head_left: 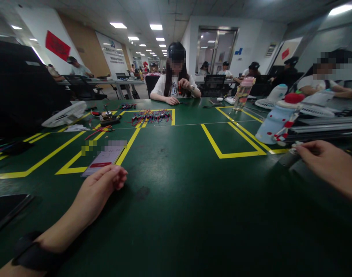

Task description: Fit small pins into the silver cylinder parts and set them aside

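Note:
My left hand [102,186] rests on the green table [181,200] with its fingers curled together, just below a white card with a red strip [103,159]. Nothing shows in that hand. A dark band [31,256] sits on that wrist. My right hand [322,163] reaches in from the right edge, fingers pinched on a small grey cylindrical object [288,157].
Yellow tape lines [219,148] mark boxes on the table. A light blue bottle with a red cap [278,119] lies at right, a pink bottle [242,93] beyond. Coloured wires [149,115] and a white fan [64,114] lie far left. A person [176,77] sits opposite; others sit at the right.

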A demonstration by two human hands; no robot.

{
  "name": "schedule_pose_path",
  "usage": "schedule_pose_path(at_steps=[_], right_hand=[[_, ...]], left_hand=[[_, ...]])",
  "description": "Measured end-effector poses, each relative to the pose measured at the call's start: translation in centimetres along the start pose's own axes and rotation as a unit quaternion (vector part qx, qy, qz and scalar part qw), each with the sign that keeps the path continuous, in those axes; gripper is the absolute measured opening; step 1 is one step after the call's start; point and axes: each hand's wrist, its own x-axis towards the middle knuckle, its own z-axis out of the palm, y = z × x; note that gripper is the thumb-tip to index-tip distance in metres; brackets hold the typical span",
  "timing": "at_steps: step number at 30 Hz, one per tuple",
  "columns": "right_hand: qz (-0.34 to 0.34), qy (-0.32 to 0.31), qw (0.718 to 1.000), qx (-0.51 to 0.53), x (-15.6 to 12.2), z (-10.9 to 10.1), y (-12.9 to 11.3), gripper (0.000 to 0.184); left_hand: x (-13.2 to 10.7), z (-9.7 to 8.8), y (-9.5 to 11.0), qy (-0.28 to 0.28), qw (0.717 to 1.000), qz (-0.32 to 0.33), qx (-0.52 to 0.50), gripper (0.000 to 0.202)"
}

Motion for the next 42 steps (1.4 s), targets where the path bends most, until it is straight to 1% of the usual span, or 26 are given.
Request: schedule_pose_path(at_steps=[2, 4, 7, 10, 12, 14, 15, 17, 18, 19, 21, 22, 24, 27, 29, 32, 36, 42], right_hand=[[0.010, -0.021, 1.000, 0.000, -0.1, -0.3, -0.3, 0.031], [0.026, -0.035, 0.999, 0.031, -0.3, -0.7, -0.7, 0.029], [0.048, -0.027, 0.995, 0.084, -0.6, -1.2, -1.2, 0.032], [0.067, -0.014, 0.994, 0.089, -0.8, -1.3, -1.4, 0.032], [0.098, -0.031, 0.983, 0.151, -0.7, -1.1, -1.3, 0.030], [0.118, -0.058, 0.961, 0.241, -0.6, -0.8, -1.3, 0.029], [0.119, -0.073, 0.951, 0.276, -0.5, -0.7, -1.2, 0.029], [0.107, -0.091, 0.941, 0.307, -0.3, -0.3, -1.0, 0.035], [0.099, -0.094, 0.943, 0.305, -0.2, 0.0, -0.8, 0.041], [0.086, -0.092, 0.950, 0.285, -0.1, 0.2, -0.5, 0.047], [0.051, -0.071, 0.975, 0.204, 0.2, 0.7, 0.2, 0.058], [0.033, -0.061, 0.985, 0.161, 0.5, 0.9, 0.6, 0.061], [0.010, -0.049, 0.993, 0.109, 1.0, 1.3, 1.4, 0.063], [0.012, -0.044, 0.995, 0.089, 1.6, 1.6, 2.4, 0.066], [0.016, -0.037, 0.996, 0.075, 1.7, 1.5, 2.5, 0.065], [0.014, -0.032, 0.998, 0.060, 1.1, 1.0, 1.9, 0.060], [0.024, -0.046, 0.998, 0.026, 0.4, 0.5, 0.9, 0.056], [0.048, -0.055, 0.997, 0.040, 0.3, 0.3, 0.6, 0.056]], left_hand=[[0.0, 0.2, 0.1, 0.006, 1.000, -0.002, 0.004, 0.016], [0.0, 0.3, 0.1, 0.010, 1.000, -0.005, 0.007, 0.015], [0.0, 0.2, 0.1, 0.006, 1.000, 0.000, 0.006, 0.013], [0.0, 0.0, 0.0, -0.001, 1.000, 0.005, 0.005, 0.013], [0.0, -0.1, -0.1, -0.001, 1.000, 0.006, 0.004, 0.013], [0.1, -0.2, -0.2, -0.001, 1.000, 0.006, 0.002, 0.013], [0.1, -0.2, -0.2, -0.001, 1.000, 0.006, 0.000, 0.013], [0.2, -0.2, -0.2, -0.002, 1.000, 0.006, -0.001, 0.013], [0.2, -0.3, -0.2, -0.003, 1.000, 0.007, 0.000, 0.014], [0.2, -0.3, -0.3, -0.004, 1.000, 0.010, 0.001, 0.014], [0.1, -0.4, -0.3, -0.005, 1.000, 0.016, 0.004, 0.015], [0.1, -0.4, -0.4, -0.006, 1.000, 0.018, 0.005, 0.015], [0.1, -0.5, -0.5, -0.007, 1.000, 0.022, 0.006, 0.016], [0.2, -0.5, -0.5, -0.008, 1.000, 0.021, 0.007, 0.017], [0.1, -0.4, -0.4, -0.006, 1.000, 0.021, 0.011, 0.018], [-0.1, -0.1, 0.0, -0.002, 0.999, 0.024, 0.024, 0.016], [-0.5, 0.2, 0.2, -0.004, 0.999, 0.023, 0.042, 0.013], [-0.4, 0.1, 0.1, -0.003, 0.998, 0.027, 0.061, 0.013]])
